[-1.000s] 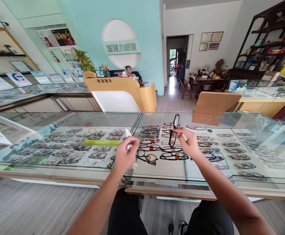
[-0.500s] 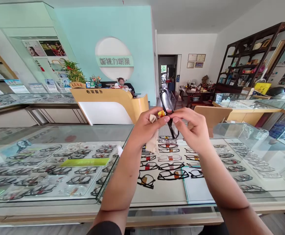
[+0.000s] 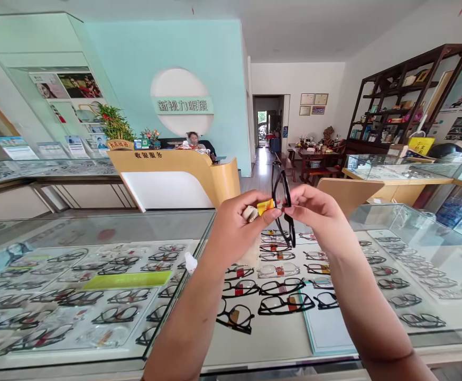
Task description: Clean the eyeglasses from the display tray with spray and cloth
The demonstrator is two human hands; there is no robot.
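Observation:
Black-framed glasses [image 3: 283, 203] stand on end in front of me, above the glass display counter [image 3: 96, 233]. My right hand [image 3: 314, 217] pinches the frame near its bridge. My left hand [image 3: 237, 227] is closed on a beige cloth [image 3: 250, 213] and pinches the yellow tag [image 3: 266, 206] that hangs on the frame. A small white bottle [image 3: 190, 262] lies on the counter glass below my left forearm.
Under the glass lie rows of spectacle frames [image 3: 278, 288] and a green card [image 3: 128, 279]. Behind stand a yellow reception desk [image 3: 183, 174] with a seated person [image 3: 193, 141], a wooden stand [image 3: 348, 193], another glass case [image 3: 405, 169] and dark shelving [image 3: 405, 100].
Both hands rose from the counter with the glasses. The left hand left the white bottle on the glass and came to the frame's yellow tag; the view tilted up.

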